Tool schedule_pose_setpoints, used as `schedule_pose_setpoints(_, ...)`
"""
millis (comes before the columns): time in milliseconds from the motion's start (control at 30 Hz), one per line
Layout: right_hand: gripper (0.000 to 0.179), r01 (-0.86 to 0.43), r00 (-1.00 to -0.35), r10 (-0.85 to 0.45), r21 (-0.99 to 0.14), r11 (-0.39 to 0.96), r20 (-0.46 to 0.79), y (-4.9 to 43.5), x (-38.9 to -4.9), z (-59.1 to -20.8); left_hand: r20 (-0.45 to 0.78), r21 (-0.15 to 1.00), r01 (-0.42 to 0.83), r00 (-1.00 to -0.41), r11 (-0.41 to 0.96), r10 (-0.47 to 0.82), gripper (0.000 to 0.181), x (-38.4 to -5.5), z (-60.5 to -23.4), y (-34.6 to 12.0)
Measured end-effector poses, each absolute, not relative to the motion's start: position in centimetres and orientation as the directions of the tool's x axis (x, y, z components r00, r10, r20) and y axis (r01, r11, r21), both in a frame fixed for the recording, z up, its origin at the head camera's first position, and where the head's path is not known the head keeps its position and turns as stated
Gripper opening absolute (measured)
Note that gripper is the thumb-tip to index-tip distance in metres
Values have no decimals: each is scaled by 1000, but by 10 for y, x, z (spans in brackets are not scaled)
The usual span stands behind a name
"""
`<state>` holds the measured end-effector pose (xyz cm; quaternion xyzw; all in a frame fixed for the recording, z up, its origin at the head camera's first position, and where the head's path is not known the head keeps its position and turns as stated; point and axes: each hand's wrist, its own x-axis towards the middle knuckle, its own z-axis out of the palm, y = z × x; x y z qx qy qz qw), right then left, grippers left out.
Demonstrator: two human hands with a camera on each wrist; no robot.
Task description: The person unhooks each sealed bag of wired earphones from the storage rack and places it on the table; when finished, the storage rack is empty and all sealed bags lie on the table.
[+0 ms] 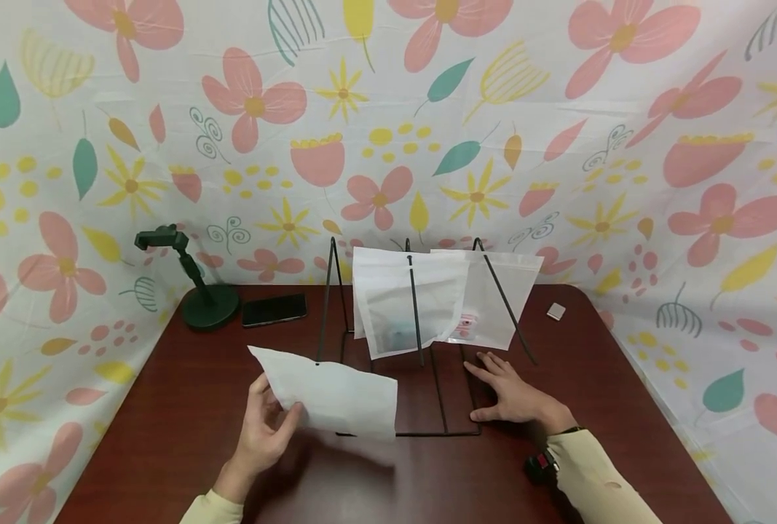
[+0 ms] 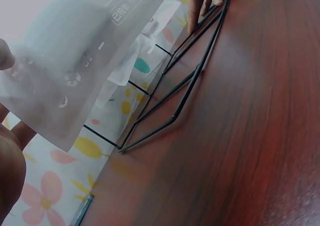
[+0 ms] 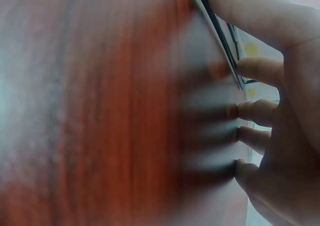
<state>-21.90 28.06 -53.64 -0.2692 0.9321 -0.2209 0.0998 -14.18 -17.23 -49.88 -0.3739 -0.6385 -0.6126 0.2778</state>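
Observation:
My left hand point(image 1: 266, 429) pinches the left edge of a whitish frosted plastic bag point(image 1: 342, 397), thumb on its near face. A small dark hole shows at the bag's top edge, right at the front end of the left prong of a black wire rack point(image 1: 437, 434). Printed lettering shows on the bag in the left wrist view. My right hand point(image 1: 509, 389) rests on the table at the rack's right side, fingers spread, thumb by the base wire. Two more bags hang on the rack: a white bag point(image 1: 388, 291) on the middle prong and a clearer bag point(image 1: 502, 291) on the right one.
The brown table point(image 1: 165, 437) meets a flower-printed cloth point(image 1: 388, 109) behind. At the back left stand a dark green phone stand point(image 1: 207, 306) and a black phone point(image 1: 274, 311). A small silvery square point(image 1: 555, 311) lies at the back right.

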Motion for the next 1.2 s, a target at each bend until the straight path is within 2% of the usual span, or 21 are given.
schedule_pose_setpoints(267, 95, -455, -835, -545, -465, 759, -73, 281, -218, -534, 824, 561, 827, -555, -34, 115, 67, -138, -497, -171)
schedule_pose_setpoints(600, 94, -449, -834, -547, -488, 748, -70, 281, -217, -534, 825, 561, 828, -558, -6, 92, 64, -135, -516, -180)
schedule_pose_setpoints(967, 94, -502, -817, -577, -465, 730, -24, 280, -221, -536, 790, 607, 793, -609, 48, 65, 71, -126, -524, -192)
schedule_pose_setpoints(1200, 93, -479, -824, -565, -474, 739, -47, 279, -221, -536, 753, 653, 754, -657, 70, 43, 72, -121, -534, -199)
